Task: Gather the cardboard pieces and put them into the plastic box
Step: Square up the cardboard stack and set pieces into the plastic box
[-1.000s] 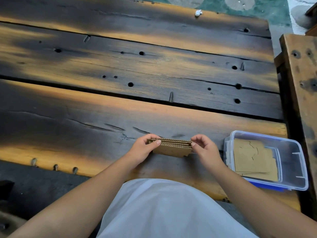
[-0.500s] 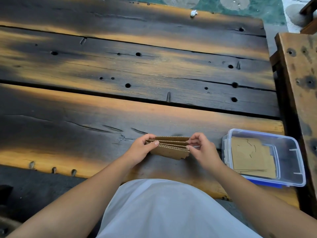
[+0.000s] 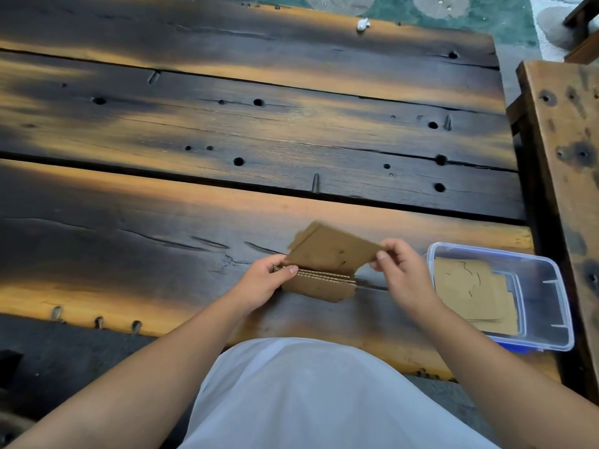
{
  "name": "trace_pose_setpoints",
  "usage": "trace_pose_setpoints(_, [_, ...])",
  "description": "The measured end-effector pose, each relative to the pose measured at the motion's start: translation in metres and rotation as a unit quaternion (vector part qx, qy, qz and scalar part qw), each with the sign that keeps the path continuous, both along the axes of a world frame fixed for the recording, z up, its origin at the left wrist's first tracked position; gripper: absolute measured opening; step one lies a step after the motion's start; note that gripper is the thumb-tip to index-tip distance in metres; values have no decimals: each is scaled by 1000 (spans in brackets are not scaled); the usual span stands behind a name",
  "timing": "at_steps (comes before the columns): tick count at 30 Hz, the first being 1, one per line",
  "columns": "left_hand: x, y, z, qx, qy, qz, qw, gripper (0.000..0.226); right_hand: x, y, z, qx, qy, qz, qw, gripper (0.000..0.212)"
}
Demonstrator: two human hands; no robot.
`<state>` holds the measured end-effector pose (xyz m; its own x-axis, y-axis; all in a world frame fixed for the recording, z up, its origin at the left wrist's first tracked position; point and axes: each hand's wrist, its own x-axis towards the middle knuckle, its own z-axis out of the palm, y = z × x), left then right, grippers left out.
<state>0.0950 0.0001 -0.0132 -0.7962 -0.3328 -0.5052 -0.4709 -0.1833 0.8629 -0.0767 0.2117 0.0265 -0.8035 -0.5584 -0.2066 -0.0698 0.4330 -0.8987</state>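
My left hand [image 3: 264,281] grips the left end of a small stack of brown cardboard pieces [image 3: 319,285] held on edge just above the wooden table [image 3: 227,131]. My right hand [image 3: 400,270] pinches the right corner of a cardboard piece [image 3: 330,249] that is tipped up and away from the far side of the stack. To the right stands a clear plastic box [image 3: 547,277] with a blue base. Several flat cardboard pieces [image 3: 470,288] lie inside it.
A wooden bench or chair [image 3: 570,140] stands along the table's right side, close to the box. A small white object [image 3: 363,24] lies at the table's far edge. Green patterned floor [image 3: 486,14] shows beyond. My white-clad lap fills the bottom.
My right hand has lifted a cardboard piece off the back of the stack and swung it up and to the right. My left hand keeps hold of the remaining pieces.
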Motion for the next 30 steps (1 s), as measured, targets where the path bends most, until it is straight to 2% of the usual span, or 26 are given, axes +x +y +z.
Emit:
trace_pose_setpoints(3, [-1, 0, -3, -26, -4, 0, 1000, 10, -7, 4, 6, -89, -120, -94, 984, 19])
trace_pose_setpoints(8, [-1, -1, -6, -38, -2, -15, 999, 10, -10, 5, -6, -71, -182, -90, 977, 22])
trace_pose_setpoints(10, [-1, -2, -8, -42, -10, -10, 999, 14, -8, 4, -17, -32, -168, -52, 984, 25])
trace_pose_setpoints(13, [0, -1, -10, -26, -24, -11, 999, 38, -4, 1, -28, 18, -146, 40, 988, 25])
trace_pose_setpoints(14, [-1, -1, -8, -21, -26, -8, 999, 37, -2, -1, -30, 34, -142, 74, 987, 25])
trace_pose_setpoints(16, [-1, 1, -7, -22, -20, -11, 999, 14, 1, -4, -35, 57, -143, 127, 980, 24])
trace_pose_setpoints(19, [-3, 4, -3, 22, -12, 6, 1000, 15, 2, -11, -32, 85, -144, 179, 970, 26])
trace_pose_setpoints(23, [-5, 5, 5, 28, -13, -9, 999, 26, -8, -26, -4, 120, -81, 201, 969, 57])
trace_pose_setpoints(25, [-5, 5, 6, 30, -13, -5, 999, 27, -11, -33, 21, 65, -36, 202, 977, 60])
trace_pose_setpoints(27, [-6, 5, 6, 32, -13, 4, 999, 23, -7, -43, 45, 23, 7, 243, 970, 58])
trace_pose_setpoints(29, [-9, 6, 4, 35, -5, 7, 999, 23, -3, -54, 56, 77, 103, 320, 939, 51])
trace_pose_setpoints(30, [-10, 7, 4, 41, -1, 12, 999, 24, -1, -61, 57, 140, 180, 371, 900, 45])
